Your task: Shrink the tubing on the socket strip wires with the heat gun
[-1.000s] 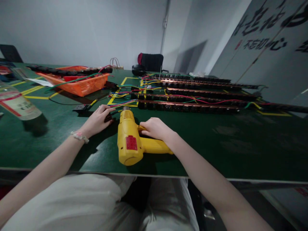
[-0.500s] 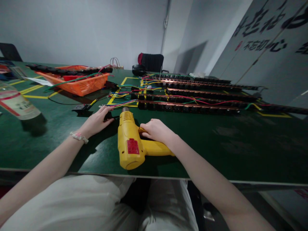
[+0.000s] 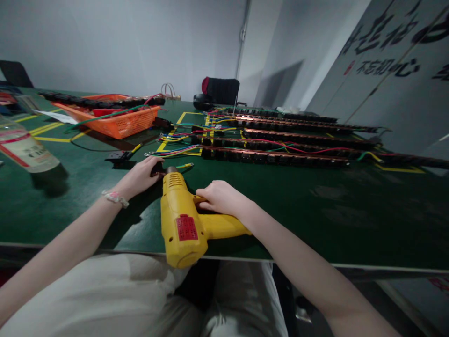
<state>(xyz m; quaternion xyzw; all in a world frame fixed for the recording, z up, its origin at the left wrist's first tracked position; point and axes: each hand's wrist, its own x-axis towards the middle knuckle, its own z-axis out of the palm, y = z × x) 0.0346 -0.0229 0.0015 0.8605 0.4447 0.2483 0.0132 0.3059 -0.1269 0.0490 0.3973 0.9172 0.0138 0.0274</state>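
Observation:
My right hand point(image 3: 222, 199) is wrapped round the handle of a yellow heat gun point(image 3: 180, 206), fingers at its trigger. Its metal nozzle points away from me, close to my left hand point(image 3: 140, 175). The left fingers are closed on a small black part point(image 3: 156, 167), mostly hidden by the hand. Just beyond the nozzle, a short yellow-green wire point(image 3: 184, 166) with a metal lug sticks out; whether it joins the black part I cannot tell. Past my left hand lie loose wire ends with lugs point(image 3: 157, 153).
Several long black strips with copper bars point(image 3: 277, 157) lie across the green table point(image 3: 315, 224). An orange basket point(image 3: 129, 125) holds more strips at the left. A black socket block point(image 3: 119, 159) lies beside my left hand. At far left stands a clear bottle point(image 3: 33, 152).
The heat gun has come back toward me and slightly left, baring the yellow-green wire with its lug. My left hand has stayed nearly in place.

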